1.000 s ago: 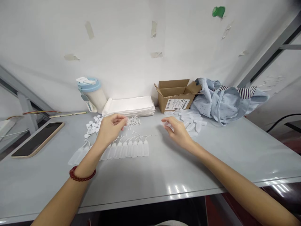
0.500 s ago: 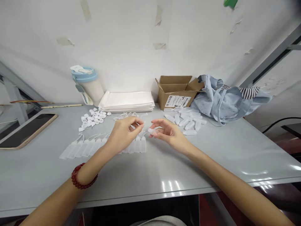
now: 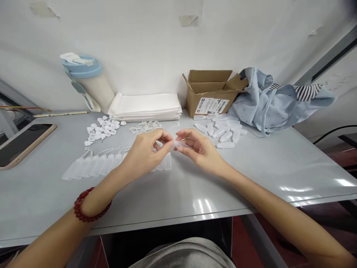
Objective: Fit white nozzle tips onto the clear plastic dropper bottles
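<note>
Between my hands is a small translucent plastic bottle [image 3: 180, 144], lying roughly sideways just above the table. My right hand [image 3: 199, 149] is closed on its body, thumb below and fingers curled above. My left hand [image 3: 150, 149] pinches at its left end with thumb and forefinger; whether a smaller piece sits in that pinch is hidden. Under and beside my left hand runs a row of flat translucent bottles [image 3: 95, 165] with thin white cords at their tops, partly covered by my forearm. Loose translucent bottles [image 3: 224, 136] lie in a pile right of my right hand.
White caps [image 3: 102, 129] and a tangle of white cords [image 3: 145, 127] lie beyond my left hand. Behind stand a tumbler [image 3: 96, 87], a stack of white sheets [image 3: 145, 106], an open cardboard box [image 3: 208, 104] and blue cloth [image 3: 259, 108]. A phone [image 3: 25, 143] lies far left.
My hands have come together, and my left fingertips now meet the left end of the bottle in my right hand. The view has tilted down slightly.
</note>
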Demonstrator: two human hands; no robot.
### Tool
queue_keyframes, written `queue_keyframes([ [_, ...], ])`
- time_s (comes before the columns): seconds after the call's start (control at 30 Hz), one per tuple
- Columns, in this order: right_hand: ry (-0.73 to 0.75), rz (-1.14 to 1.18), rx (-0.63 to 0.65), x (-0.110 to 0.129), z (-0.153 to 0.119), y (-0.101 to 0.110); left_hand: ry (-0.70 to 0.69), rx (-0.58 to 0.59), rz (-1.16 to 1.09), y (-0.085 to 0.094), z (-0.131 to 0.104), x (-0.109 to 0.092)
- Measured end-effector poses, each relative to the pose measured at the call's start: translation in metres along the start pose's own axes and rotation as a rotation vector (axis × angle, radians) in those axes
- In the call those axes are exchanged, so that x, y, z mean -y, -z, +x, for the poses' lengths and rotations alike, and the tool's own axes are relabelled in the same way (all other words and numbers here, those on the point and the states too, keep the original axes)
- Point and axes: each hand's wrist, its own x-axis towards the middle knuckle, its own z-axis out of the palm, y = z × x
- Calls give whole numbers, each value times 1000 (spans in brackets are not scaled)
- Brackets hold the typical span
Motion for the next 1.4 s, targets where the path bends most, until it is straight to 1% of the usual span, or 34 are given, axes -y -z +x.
queue_keyframes([
  [0.1,75,-89,-21,-2,-1,0,5,13,-1,0,0,-1],
  [0.23,244,-309,-76,-3,-1,1,7,17,-2,-1,0,-2],
  [0.37,316,-394,-58,-2,-2,2,-9,48,-17,-1,-1,-3],
  [0.47,321,-423,-53,0,-1,3,18,41,-67,-4,-1,-2],
  [0.6,283,-399,-24,0,0,4,124,-25,-201,-8,0,-1],
  [0.67,274,-365,-28,-1,0,4,168,-38,-274,-9,1,-1],
  [0.73,273,-332,-46,-2,-1,3,211,-34,-314,-8,2,-1],
  [0.83,292,-303,-62,-3,-1,1,256,-3,-313,-6,3,-1],
  [0.93,314,-315,-69,-1,-2,0,287,28,-336,-6,3,-1],
  [1.0,317,-326,-72,-1,-2,-1,288,6,-378,-6,3,-2],
  [1.07,315,-330,-71,0,-3,-1,265,-29,-412,-6,2,-2],
  [1.13,310,-337,-65,0,-3,-1,244,-40,-429,-7,2,-1],
  [1.4,332,-385,-12,-3,-4,-3,251,28,-484,-5,4,6],
])
